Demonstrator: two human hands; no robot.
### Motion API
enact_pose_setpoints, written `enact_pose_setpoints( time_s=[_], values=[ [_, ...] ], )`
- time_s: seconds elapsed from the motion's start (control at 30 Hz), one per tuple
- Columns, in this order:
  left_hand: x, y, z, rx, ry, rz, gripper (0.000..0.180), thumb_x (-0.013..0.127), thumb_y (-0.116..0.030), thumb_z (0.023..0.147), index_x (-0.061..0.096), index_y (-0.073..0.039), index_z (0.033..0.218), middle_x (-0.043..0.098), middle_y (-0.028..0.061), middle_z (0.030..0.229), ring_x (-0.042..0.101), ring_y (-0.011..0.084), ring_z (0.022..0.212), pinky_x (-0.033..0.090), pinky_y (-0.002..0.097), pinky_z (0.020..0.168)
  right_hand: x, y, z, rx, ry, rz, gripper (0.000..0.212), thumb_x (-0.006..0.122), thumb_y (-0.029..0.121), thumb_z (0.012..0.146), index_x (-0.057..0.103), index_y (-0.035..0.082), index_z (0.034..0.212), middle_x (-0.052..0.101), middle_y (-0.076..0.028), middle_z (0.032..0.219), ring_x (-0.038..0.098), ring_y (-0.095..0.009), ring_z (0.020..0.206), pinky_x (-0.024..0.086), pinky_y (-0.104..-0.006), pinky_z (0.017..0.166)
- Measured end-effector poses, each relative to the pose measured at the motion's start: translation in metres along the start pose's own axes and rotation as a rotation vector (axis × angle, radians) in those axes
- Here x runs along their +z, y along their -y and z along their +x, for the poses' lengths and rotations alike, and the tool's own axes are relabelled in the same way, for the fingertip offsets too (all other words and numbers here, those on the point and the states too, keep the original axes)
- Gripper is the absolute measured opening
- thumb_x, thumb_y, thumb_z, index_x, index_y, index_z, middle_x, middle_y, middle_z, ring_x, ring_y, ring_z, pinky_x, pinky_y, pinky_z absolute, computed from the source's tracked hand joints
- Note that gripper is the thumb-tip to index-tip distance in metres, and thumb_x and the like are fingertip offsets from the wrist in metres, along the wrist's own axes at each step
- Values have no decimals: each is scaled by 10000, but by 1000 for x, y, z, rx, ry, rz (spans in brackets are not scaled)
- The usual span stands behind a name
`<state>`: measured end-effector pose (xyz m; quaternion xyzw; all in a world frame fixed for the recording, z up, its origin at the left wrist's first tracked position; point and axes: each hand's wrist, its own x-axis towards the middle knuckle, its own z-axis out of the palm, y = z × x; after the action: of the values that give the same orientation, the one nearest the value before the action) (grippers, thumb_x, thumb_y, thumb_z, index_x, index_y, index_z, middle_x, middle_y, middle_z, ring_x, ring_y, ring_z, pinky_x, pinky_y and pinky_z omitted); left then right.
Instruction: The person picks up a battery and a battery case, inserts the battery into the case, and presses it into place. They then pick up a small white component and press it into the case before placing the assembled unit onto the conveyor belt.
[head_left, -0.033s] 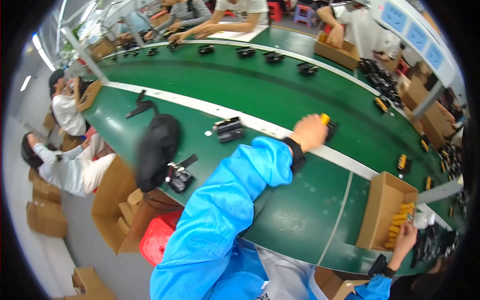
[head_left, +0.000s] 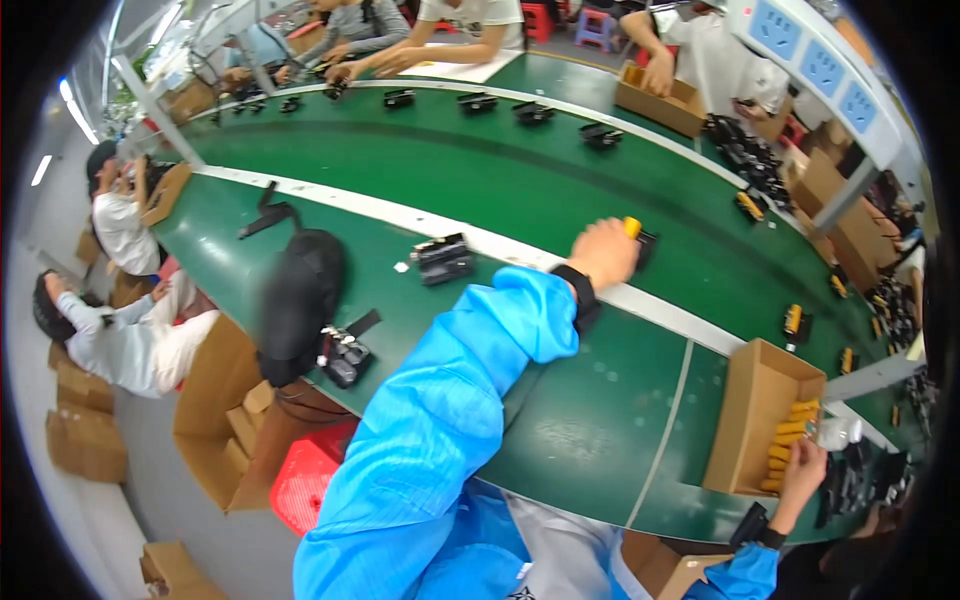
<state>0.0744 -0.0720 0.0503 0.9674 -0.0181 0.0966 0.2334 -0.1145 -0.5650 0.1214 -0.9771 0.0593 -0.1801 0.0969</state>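
My left hand (head_left: 606, 252), at the end of a blue sleeve, reaches over the white strip onto the green belt. Its fingers are closed round a black housing (head_left: 648, 248) with a yellow cylinder (head_left: 632, 227) in it; the palm side is hidden. At the lower right, my right hand (head_left: 803, 475) is at the edge of a cardboard box (head_left: 733, 425). Thumb and fingers come together on one of the yellow cylinders (head_left: 790, 438) lined up inside. Beside that hand lie black housings (head_left: 858, 480) and a clear plastic bag (head_left: 838, 432).
Several black housings (head_left: 533, 112) sit along the belt's far side, some with yellow cylinders (head_left: 793, 322). Nearer are another housing (head_left: 443, 259), a black bag (head_left: 303, 300) and a black part (head_left: 345, 357). Co-workers sit across and at the left. A red stool (head_left: 305, 480) stands below.
The whole view has shifted slightly, so things appear a little further left. Both hands keep nearly the same places and grips.
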Motion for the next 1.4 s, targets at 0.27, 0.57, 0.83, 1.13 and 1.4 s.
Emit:
enact_pose_setpoints(
  time_s=[0.27,0.57,0.83,1.13,1.4],
  values=[
    [-4,11,6,-99,133,85,569,555,-472,928,584,41,1172,601,255,1142,583,405,1089,477,505,913,-15,-10,-30,-251,-142,79,148,741,18,794,670,-12,920,648,-134,895,628,-251,793,499,-333,726],
    [-136,57,-19,64,437,464,809,748,-520,739,504,-99,1385,529,242,1356,476,427,1275,407,539,1033,-14,-61,-24,106,-183,361,145,622,51,913,666,-25,1029,680,-102,953,650,-167,865,513,-293,788],
    [-164,127,-82,-140,608,162,1242,953,-360,478,316,34,1468,440,291,1428,419,387,1352,342,420,1128,-35,-57,-2,-36,-105,105,220,690,83,832,676,21,1043,677,-119,988,651,-272,887,520,-339,795],
    [-146,114,-90,-223,617,306,1014,918,-326,496,482,58,1327,551,280,1295,533,385,1230,432,400,1045,-34,8,-15,-83,520,-229,233,715,105,741,665,29,954,687,-179,836,675,-375,802,541,-448,716],
    [-105,23,-83,248,671,217,876,879,-377,580,532,32,1272,595,255,1197,570,408,1132,457,423,1000,13,0,-12,-79,394,-561,238,631,71,722,572,-31,928,677,-233,779,681,-389,764,551,-460,666]
  ],
)
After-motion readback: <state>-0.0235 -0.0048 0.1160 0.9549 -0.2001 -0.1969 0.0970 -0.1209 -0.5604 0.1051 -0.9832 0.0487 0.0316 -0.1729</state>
